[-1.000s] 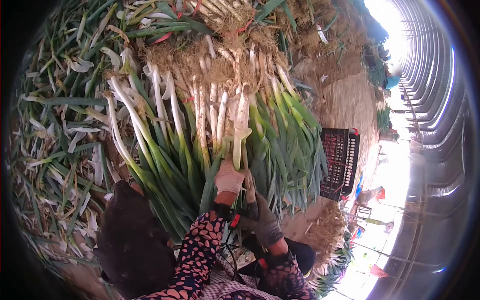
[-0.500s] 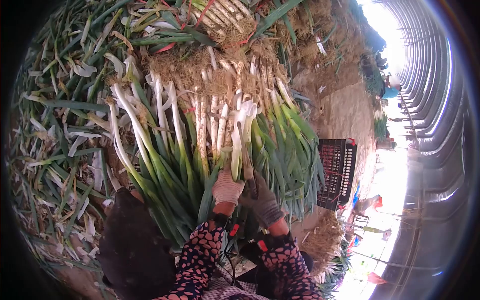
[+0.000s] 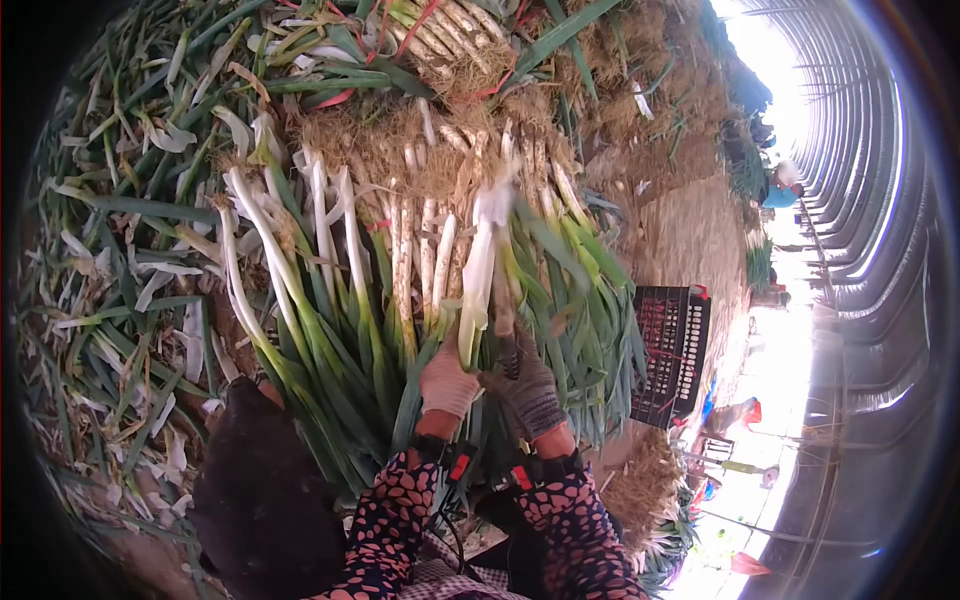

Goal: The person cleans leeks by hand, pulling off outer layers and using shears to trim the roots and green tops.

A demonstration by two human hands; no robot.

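My left hand (image 3: 447, 385), in a pale knitted glove, is closed round a large green onion (image 3: 478, 285) where its white stalk turns green. Close beside it, my right hand (image 3: 527, 392), in a dirtier grey glove, is closed on a brownish outer leaf (image 3: 505, 295) that runs up along the stalk. The top end of the stalk is blurred by motion. Unpeeled green onions (image 3: 402, 265) with rooty, soil-marked stalks lie behind. To the left, several clean white-stalked green onions (image 3: 290, 270) lie with their leaves toward me.
Stripped leaves (image 3: 130, 290) litter the ground on the left. A tied bundle of green onions (image 3: 455, 35) lies at the top. On the right stands a black plastic crate (image 3: 672, 355). A dark rounded object (image 3: 265, 495) is at lower left. Far right are greenhouse ribs (image 3: 850, 200).
The brownish leaf has come away from the stalk's front and now lies to its right. The held stalk shows whiter, and its top is blurred. Both hands have shifted slightly.
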